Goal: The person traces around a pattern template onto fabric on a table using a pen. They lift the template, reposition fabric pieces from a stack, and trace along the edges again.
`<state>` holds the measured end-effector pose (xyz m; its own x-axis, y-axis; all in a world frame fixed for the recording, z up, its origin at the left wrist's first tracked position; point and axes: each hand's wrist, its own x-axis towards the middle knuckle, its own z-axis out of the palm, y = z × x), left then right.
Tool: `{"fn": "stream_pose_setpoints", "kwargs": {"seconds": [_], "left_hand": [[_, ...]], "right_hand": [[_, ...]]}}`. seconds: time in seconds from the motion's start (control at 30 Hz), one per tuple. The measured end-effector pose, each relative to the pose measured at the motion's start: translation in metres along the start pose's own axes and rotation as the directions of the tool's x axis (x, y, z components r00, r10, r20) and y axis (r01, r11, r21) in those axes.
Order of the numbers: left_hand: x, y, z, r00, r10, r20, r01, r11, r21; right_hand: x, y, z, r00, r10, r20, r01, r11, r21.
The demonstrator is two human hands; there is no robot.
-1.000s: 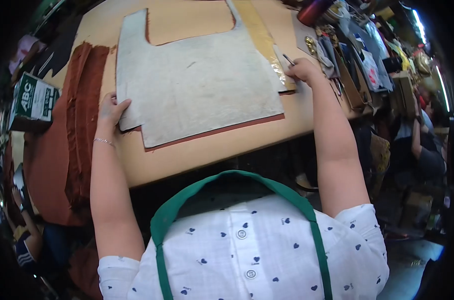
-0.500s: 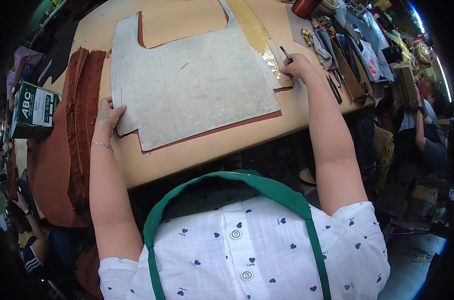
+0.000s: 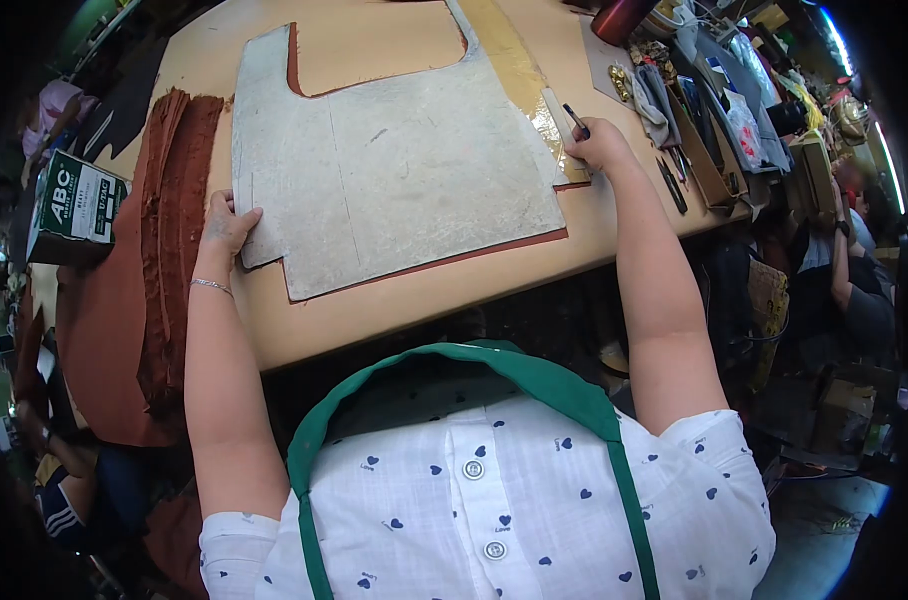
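Grey sheet: [image 3: 414, 170] lies flat near the middle of your table [image 3: 334, 320], over brown material [image 3: 454, 259]
Left hand: [image 3: 232, 222] your thumb is on the sheet's left edge; the fingers are partly hidden, so I cannot tell whether they pinch or only press
Right hand: [image 3: 602, 145] closed narrowly around a pen [image 3: 576, 122], beside the pale strip [image 3: 554, 118] on the right
Progress: the sheet is laid over the brown material, which shows along the near edge and inside the far cut-out; I cannot make out any fresh pen line, so what is left is unclear
Edges: folded brown cloth [image 3: 174, 200] is just left of your left hand; a tool tray [image 3: 702, 160] bounds the right
Room: bare tabletop runs between the sheet and the near table edge
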<state>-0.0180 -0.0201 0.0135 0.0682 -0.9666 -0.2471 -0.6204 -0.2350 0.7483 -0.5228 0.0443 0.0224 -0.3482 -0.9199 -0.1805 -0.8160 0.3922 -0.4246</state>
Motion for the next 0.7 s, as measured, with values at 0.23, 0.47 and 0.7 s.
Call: {"fn": "stream_pose_setpoints", "kwargs": {"seconds": [0.23, 0.47, 0.7], "left_hand": [[0.006, -0.012, 0.0, 0.998, 0.053, -0.041, -0.05, 0.996, 0.077], [0.026, -0.038, 0.002, 0.979, 0.193, -0.066, -0.174, 0.96, 0.218], [0.008, -0.011, -0.001, 0.982, 0.184, -0.042, -0.165, 0.944, 0.284]], "right_hand": [[-0.002, 0.003, 0.005, 0.999, -0.016, -0.043, 0.015, 1.0, -0.004], [-0.003, 0.01, 0.008, 0.979, -0.168, -0.116, 0.162, 0.985, -0.057], [-0.006, 0.009, 0.01, 0.968, -0.211, -0.139, 0.201, 0.976, -0.083]]}}
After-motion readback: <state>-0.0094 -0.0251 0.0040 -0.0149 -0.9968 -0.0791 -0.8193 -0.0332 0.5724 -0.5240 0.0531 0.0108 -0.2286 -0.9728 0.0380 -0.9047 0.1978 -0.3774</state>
